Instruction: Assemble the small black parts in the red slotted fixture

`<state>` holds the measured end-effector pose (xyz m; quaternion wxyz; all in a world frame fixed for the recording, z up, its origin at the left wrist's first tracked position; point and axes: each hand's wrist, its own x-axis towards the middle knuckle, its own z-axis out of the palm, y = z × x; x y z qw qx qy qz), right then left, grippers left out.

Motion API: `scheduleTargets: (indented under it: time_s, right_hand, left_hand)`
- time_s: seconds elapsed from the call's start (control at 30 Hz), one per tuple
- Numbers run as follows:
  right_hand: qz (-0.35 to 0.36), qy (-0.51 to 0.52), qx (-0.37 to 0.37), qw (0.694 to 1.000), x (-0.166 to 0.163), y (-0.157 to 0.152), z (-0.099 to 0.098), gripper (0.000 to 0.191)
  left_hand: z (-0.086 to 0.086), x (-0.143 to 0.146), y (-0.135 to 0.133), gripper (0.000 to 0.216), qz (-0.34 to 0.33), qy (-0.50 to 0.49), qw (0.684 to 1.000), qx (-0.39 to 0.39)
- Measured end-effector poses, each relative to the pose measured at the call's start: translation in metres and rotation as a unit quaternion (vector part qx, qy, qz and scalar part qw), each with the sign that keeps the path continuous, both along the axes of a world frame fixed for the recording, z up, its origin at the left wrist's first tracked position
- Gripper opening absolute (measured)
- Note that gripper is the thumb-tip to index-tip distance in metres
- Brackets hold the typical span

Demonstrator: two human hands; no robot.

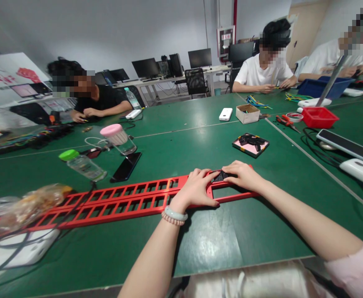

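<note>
A long red slotted frame lies across the table in front of me. My left hand spans its right part, thumb along the near edge and fingers over the far side, the index fingertip touching a small black part. That part sits in the upper opening at the frame's right end. From the other side my right hand has its thumb and fingertips closed on the black part; some of it is hidden under the fingers. Just beyond lies a shallow tray with several black pieces.
To the left are a phone, a green-capped bottle, a pink-lidded cup and a plastic bag over the frame. On the right are a red bin, pliers and cables. Several people sit across the table.
</note>
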<state>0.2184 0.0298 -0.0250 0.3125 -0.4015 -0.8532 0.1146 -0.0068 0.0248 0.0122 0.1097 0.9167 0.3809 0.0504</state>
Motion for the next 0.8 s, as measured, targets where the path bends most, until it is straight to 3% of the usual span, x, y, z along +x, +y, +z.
scheduleTargets:
  time_s: [0.8]
  right_hand:
    - [-0.035, -0.030, 0.010, 0.999, -0.0029, -0.0040, -0.0075, 0.035]
  left_hand:
    - [-0.0042, -0.0016, 0.0020, 0.103, -0.009, 0.007, 1.000, 0.019]
